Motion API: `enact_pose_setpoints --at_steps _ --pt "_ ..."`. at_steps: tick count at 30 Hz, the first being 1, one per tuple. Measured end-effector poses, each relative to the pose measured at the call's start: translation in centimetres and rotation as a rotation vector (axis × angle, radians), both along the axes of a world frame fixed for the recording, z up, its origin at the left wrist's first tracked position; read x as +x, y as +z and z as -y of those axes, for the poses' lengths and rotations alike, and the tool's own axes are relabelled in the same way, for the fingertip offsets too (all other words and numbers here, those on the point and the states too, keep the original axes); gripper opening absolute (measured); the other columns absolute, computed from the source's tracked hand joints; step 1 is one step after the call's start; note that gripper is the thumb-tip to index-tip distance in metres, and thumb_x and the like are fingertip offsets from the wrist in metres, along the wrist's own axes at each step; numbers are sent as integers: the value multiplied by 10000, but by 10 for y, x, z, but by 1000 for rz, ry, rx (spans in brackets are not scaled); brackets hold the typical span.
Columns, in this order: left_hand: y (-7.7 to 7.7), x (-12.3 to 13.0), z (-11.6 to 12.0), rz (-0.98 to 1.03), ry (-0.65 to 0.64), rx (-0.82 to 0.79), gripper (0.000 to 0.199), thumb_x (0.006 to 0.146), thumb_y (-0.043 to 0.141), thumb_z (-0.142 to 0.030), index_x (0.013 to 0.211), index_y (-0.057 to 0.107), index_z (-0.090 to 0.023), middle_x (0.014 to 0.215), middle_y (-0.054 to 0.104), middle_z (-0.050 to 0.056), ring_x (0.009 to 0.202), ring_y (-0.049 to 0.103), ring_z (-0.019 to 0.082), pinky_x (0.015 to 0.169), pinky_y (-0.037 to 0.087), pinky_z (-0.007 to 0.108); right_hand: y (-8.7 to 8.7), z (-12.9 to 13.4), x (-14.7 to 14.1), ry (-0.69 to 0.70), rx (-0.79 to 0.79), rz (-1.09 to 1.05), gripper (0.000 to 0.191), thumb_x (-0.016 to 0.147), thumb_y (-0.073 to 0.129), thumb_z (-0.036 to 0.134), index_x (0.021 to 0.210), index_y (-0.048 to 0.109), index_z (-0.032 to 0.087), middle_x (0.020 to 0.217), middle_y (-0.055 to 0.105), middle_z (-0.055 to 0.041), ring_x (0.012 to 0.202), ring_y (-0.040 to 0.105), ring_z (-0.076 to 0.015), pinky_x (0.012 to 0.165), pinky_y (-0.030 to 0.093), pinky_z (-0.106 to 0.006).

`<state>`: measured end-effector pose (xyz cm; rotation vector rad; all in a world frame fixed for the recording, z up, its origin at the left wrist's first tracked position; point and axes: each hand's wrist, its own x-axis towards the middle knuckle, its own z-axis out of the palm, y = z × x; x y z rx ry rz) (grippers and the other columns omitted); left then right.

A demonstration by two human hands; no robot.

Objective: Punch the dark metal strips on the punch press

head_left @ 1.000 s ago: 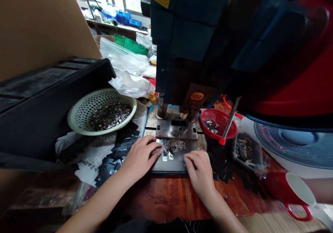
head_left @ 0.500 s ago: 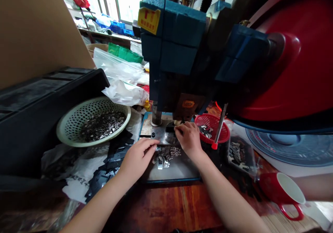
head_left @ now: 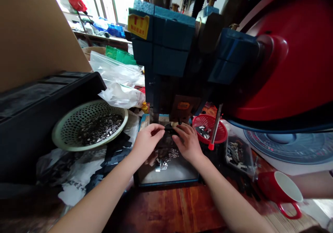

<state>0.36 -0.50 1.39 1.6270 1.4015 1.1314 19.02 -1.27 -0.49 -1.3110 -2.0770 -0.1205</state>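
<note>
A blue press (head_left: 170,40) stands before me, and both my hands are at the die under its head. My left hand (head_left: 148,141) is closed, its thumb and forefinger pinching the left end of a small dark plate (head_left: 170,131). At the right end of that plate, my right hand (head_left: 189,143) has its fingers bent and closed on it. The fingers hide part of the plate and die. Just below, on the press's metal base (head_left: 174,174), lie a pile of tiny shiny parts (head_left: 172,154) and a few bright metal pieces (head_left: 161,165).
To the left are a pale green basket (head_left: 90,146) of small dark metal parts and loose black plates (head_left: 116,158). A red basket (head_left: 222,132), a clear box (head_left: 239,155) of metal pieces and a red mug (head_left: 269,188) stand right. Another person's arm (head_left: 316,184) shows beyond the mug.
My left hand has moved up and right from the front of the base to the die, bringing a dark plate. My right hand's fingers have spread slightly at the die. The view has shifted slightly.
</note>
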Motion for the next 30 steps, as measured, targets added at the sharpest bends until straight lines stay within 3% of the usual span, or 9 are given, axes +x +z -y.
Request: enact_pose_setpoints --at_steps 6,13,25,30 --pt "0 15 -11 -142 8 83 206 798 527 -320 890 673 -207 869 698 19 814 624 184 763 484 321 -8 0 3 14 20 -37 258 902 497 342 1116 622 271 1148 620 -38 1170 469 -224 1033 305 -468" --pt "-7 18 -19 -271 46 195 170 789 548 -289 835 683 -196 867 689 37 850 619 198 819 464 347 -5 0 3 22 9 -30 248 903 500 340 1101 636 278 1136 628 -35 1168 462 -233 1050 265 -496" --pt "-13 14 -28 -340 9 195 159 766 558 -264 824 688 -194 851 677 42 853 601 202 815 459 347 3 0 1 9 21 94 266 888 520 414 1084 646 286 1126 641 -13 1171 449 -254 1096 119 -546" --pt "-19 15 -35 -314 -13 158 157 746 570 -238 847 684 -199 864 674 38 878 600 199 829 460 336 13 -1 -5 1 -16 100 246 884 518 426 1035 662 296 1119 644 -13 1179 449 -268 1096 114 -555"
